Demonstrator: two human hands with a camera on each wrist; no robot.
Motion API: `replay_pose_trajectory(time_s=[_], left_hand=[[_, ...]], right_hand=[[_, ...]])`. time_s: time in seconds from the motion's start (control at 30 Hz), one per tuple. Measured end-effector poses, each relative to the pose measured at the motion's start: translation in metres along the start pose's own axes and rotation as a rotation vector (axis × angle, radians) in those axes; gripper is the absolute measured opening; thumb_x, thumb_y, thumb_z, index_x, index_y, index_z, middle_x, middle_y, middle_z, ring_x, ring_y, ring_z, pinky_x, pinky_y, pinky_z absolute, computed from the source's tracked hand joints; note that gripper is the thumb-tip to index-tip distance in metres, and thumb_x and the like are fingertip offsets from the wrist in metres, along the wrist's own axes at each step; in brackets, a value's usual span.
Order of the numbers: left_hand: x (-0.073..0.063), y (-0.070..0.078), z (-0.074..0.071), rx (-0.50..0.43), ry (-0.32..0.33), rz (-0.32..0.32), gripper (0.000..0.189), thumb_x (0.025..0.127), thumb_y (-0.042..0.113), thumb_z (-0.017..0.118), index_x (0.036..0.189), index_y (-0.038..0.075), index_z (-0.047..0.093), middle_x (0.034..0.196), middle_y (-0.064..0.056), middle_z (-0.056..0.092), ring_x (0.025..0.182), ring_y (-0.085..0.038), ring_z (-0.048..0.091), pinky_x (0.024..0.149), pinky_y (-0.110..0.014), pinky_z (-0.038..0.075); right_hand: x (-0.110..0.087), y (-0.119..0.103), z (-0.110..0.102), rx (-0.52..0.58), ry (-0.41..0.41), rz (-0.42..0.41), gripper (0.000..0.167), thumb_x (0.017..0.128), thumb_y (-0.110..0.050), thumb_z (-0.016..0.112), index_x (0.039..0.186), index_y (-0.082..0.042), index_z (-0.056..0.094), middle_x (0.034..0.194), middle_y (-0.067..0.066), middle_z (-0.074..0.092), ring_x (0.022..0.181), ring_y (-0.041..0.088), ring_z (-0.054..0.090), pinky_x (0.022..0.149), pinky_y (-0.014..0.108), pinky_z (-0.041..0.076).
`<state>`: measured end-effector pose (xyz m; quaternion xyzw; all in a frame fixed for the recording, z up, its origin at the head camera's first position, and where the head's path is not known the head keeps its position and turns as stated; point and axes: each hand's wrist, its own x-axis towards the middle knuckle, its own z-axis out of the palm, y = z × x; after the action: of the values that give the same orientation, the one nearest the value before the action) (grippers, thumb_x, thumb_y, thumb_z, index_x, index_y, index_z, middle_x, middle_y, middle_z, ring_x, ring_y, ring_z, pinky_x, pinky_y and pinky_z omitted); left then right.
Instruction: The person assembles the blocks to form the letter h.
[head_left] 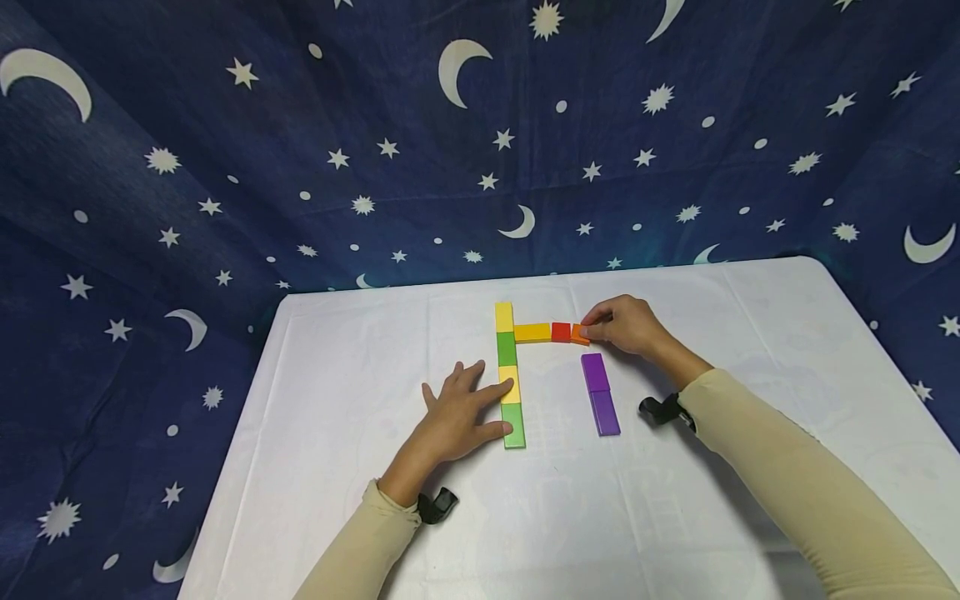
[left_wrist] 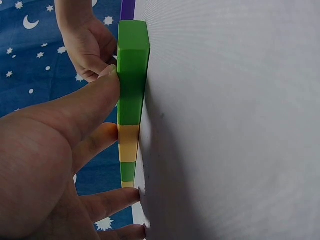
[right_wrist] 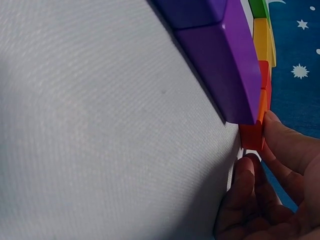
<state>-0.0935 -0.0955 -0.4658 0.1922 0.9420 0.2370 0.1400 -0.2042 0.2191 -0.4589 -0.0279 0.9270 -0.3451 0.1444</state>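
Observation:
Four-sided flat blocks stand end to end in a column: a yellow block (head_left: pixel 504 316), a green block (head_left: pixel 506 348), a second yellow block (head_left: pixel 507 373) and a nearer green block (head_left: pixel 515 437). My left hand (head_left: pixel 452 421) rests along it with spread fingers, thumb on the near green block and index finger on the yellow one. From the column's top a row runs right: a long yellow block (head_left: pixel 532 334), a red block (head_left: pixel 561 332) and an orange block (head_left: pixel 577 335). My right hand (head_left: pixel 630 325) pinches the orange block, which sits slightly askew at the row's end.
Two purple blocks (head_left: pixel 604 413) lie end to end, slightly slanted, below the right hand. A white cloth covers the table (head_left: pixel 337 375). Behind it hangs a dark blue curtain (head_left: pixel 420 225) with moons and stars. Black wrist cameras (head_left: pixel 660 410) stick out beside both sleeves.

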Motion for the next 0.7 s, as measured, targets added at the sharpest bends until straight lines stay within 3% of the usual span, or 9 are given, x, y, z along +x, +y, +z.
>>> replay_pose_trajectory(time_s=[0.7], left_hand=[[0.0006, -0.0008, 0.0014, -0.002, 0.001, -0.005, 0.066, 0.087, 0.050, 0.077, 0.148, 0.036, 0.055, 0.166, -0.013, 0.031, 0.156, -0.045, 0.016, 0.105, -0.088, 0.005]], right_hand=[[-0.0006, -0.0024, -0.0009, -0.026, 0.001, -0.008, 0.023, 0.093, -0.024, 0.075, 0.107, -0.007, 0.078, 0.105, 0.013, 0.073, 0.098, 0.030, 0.057, 0.086, 0.041, 0.046]])
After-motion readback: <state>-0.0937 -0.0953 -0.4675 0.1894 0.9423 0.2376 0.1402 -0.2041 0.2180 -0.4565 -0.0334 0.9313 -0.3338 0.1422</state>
